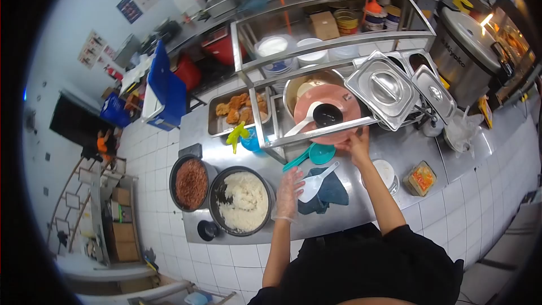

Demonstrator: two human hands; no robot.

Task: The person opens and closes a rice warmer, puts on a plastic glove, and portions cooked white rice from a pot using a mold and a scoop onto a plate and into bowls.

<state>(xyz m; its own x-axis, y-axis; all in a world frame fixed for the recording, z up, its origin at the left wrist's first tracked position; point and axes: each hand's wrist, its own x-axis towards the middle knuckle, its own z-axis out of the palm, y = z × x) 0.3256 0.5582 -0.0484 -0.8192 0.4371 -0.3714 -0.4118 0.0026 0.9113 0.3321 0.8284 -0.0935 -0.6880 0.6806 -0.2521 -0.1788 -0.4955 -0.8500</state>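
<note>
Head view. Left hand [288,195], clear-gloved, over the counter [415,149] inside its near edge: fingers extended, loosely apart; can't tell if they touch the white paddle [318,183] alongside. Forearm points forward. Right arm reaches farther, wrist bent, fingers pinching the near rim of the pink plate [344,104]. Plate sits well in from counter's near edge, at the metal rack's [395,38] rail. Probably best kept level, given the black bowl [328,115] on it, and clear of the rail.

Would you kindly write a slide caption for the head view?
Right hand at the pink plate, gloved left hand near the white scoop, over a steel counter.
</note>
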